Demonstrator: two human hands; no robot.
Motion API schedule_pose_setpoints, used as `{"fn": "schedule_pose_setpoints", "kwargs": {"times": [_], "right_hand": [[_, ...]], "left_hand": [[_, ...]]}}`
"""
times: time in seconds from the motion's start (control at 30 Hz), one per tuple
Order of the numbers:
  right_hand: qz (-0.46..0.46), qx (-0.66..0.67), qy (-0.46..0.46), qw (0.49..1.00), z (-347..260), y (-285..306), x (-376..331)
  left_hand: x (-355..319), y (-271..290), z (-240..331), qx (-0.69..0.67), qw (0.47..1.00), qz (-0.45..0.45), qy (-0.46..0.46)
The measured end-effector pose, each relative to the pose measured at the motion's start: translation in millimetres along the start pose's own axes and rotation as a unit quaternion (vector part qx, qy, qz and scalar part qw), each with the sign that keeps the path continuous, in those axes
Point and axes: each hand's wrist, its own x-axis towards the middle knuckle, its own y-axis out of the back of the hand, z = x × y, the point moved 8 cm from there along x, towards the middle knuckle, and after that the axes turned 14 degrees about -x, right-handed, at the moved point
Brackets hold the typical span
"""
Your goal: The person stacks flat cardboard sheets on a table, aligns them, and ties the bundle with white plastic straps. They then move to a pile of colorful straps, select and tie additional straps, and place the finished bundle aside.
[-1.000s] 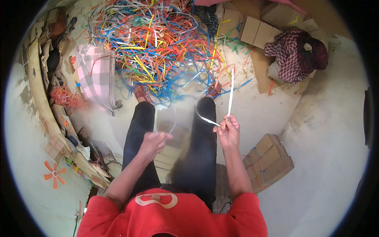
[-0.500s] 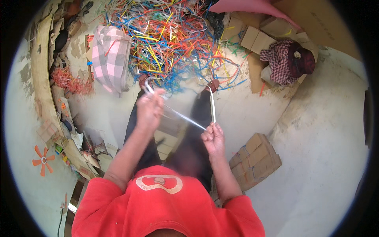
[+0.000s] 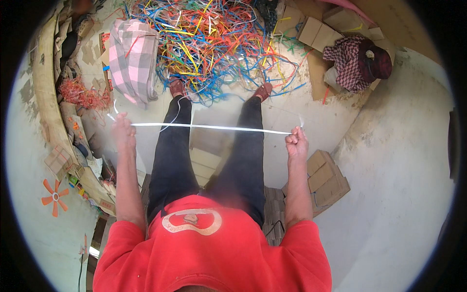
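- The left hand [image 3: 122, 127] and right hand [image 3: 296, 142] each clench one end of a white strap [image 3: 214, 127], stretched taut and level across both knees.
- Best to keep both fists closed and the pull even — a slack side would probably let the strap twist.
- The tangled pile of coloured straps [image 3: 214, 44] lies just beyond the feet — within reach.

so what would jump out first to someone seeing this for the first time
First, the white strip stretched taut across the middle, gripped by the left hand and the right hand above black-trousered legs. Next, the tangled heap of coloured strips on the floor beyond the feet, with a pink checked cloth at its left edge.
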Motion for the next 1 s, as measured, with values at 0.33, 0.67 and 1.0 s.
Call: {"fn": "schedule_pose_setpoints", "kwargs": {"times": [0.33,0.67,1.0], "right_hand": [[0.027,-0.034,0.067,0.997,-34,30,38],[0.137,-0.021,0.055,0.989,-33,108,46],[0.121,-0.019,-0.02,0.992,-1,252,107]], "left_hand": [[13,42,26,-0.031,0.999,-0.009,-0.013],[16,-2,18,-0.207,0.972,-0.115,0.001],[-4,-28,44,-0.206,0.968,-0.146,-0.018]]}}
